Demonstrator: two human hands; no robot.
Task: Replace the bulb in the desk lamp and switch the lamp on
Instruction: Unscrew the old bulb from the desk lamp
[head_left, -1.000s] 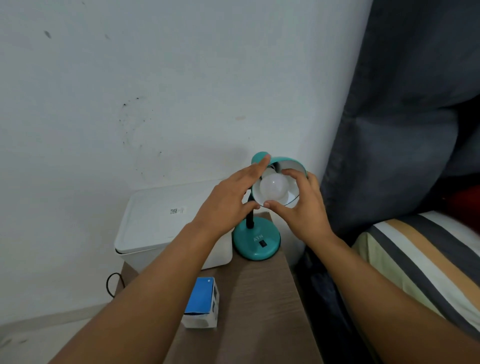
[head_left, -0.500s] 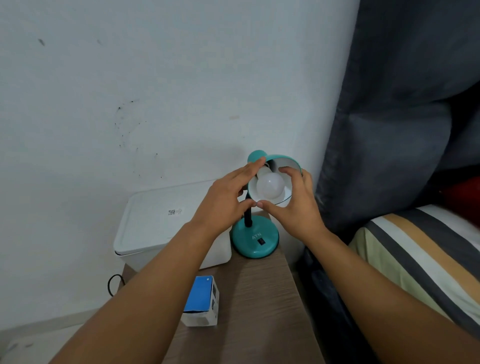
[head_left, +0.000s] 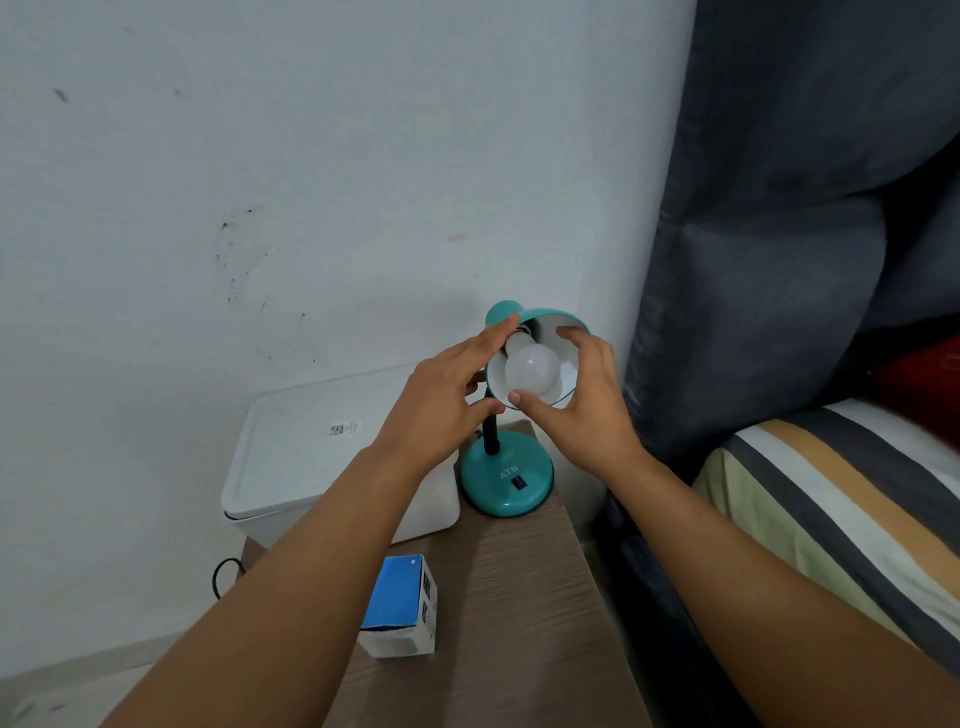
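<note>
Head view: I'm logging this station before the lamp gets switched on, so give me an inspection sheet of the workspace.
Surface: wooden side table, narrow, against the wall.
Job's things: teal desk lamp at the table's back; white bulb in its shade, unlit.
Clutter: blue-and-white carton near the table's left edge; white lidded bin left of the lamp.
Grippers: left hand on the shade's left side; right hand with thumb on the bulb.
Cables: black cable looping left of the table.
Surroundings: dark curtain, striped bedding on the right.
</note>
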